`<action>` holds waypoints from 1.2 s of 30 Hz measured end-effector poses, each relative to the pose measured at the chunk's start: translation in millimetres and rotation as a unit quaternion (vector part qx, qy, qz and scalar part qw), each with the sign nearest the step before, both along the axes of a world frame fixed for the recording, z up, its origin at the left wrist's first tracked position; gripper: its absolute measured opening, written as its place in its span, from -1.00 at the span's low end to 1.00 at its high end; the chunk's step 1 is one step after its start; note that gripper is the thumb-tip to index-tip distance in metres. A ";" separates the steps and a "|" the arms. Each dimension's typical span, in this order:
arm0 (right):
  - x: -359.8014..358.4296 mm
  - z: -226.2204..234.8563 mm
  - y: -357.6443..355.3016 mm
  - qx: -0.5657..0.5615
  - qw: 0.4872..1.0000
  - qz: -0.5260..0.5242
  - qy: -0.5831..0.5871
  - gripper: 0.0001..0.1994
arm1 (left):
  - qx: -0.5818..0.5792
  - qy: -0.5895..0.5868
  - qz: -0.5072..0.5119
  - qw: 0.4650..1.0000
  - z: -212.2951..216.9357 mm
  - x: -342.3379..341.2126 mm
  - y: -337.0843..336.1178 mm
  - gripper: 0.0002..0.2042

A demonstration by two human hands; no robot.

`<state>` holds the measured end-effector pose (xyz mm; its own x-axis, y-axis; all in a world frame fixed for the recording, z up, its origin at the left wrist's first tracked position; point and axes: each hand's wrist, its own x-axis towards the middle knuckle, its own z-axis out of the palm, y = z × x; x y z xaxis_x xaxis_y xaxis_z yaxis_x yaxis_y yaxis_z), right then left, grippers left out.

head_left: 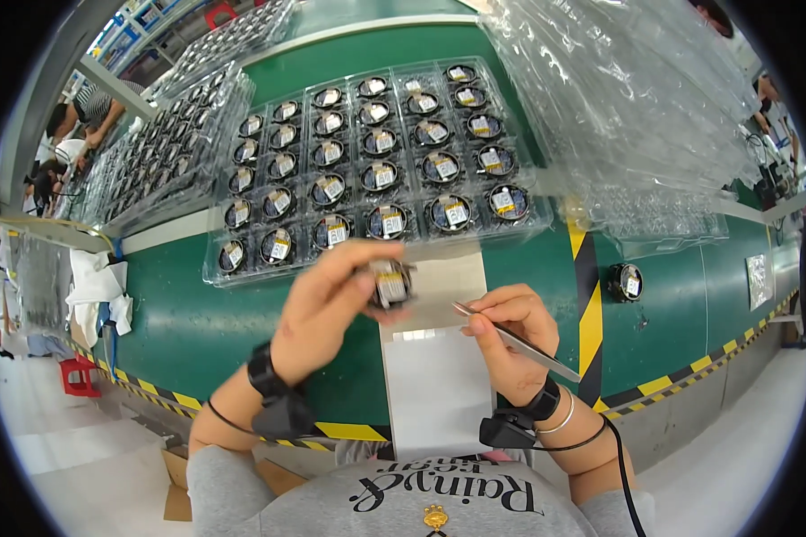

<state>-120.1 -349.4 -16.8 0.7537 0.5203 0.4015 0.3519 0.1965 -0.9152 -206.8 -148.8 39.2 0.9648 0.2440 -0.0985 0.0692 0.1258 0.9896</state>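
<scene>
My left hand [324,300] grips a small round black device [391,285] with a silver and yellow label, slightly blurred, between thumb and fingers. It is held just in front of a clear plastic tray [213,261], whose pockets hold several similar round devices. In my right hand [521,345] is a pair of metal tweezers [530,349], its tips pointing up and left toward the held device, apart from it. Beneath both hands lies a white sheet [439,385] on the green tabletop [340,385]. Black bands with small boxes circle both my wrists.
One more round device [626,283] sits alone on the right, past yellow-black striped tape [591,322]. Clear plastic trays [636,116] are heaped at the back right. Filled trays [166,148] stand at the left, with white cloth [96,286] nearer. Other people work farther off.
</scene>
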 end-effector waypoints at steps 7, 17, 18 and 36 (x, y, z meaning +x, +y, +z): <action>1.2 2.7 3.7 -0.005 1.000 0.017 -0.018 -0.88 | 0.227 0.016 0.071 0.971 2.4 136.0 91.0 -0.75; 2.6 0.7 6.7 -0.005 0.999 0.002 0.050 -0.87 | 0.398 -0.019 0.220 0.891 -47.0 277.6 123.5 -0.77; 2.6 1.6 6.2 -0.011 0.998 0.005 0.067 -0.87 | 0.462 -0.021 0.211 0.861 -49.0 278.5 125.3 -0.78; 8.1 -6.4 7.7 -0.001 0.998 0.007 0.067 -0.89 | 0.659 0.137 0.107 0.732 -41.8 312.0 54.2 -0.55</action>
<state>-112.0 -341.7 -23.2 0.7934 0.5315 0.2967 0.2234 0.1992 -0.9542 105.2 -94.6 -2.6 0.8787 0.4437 0.1763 0.4057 -0.8885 0.2142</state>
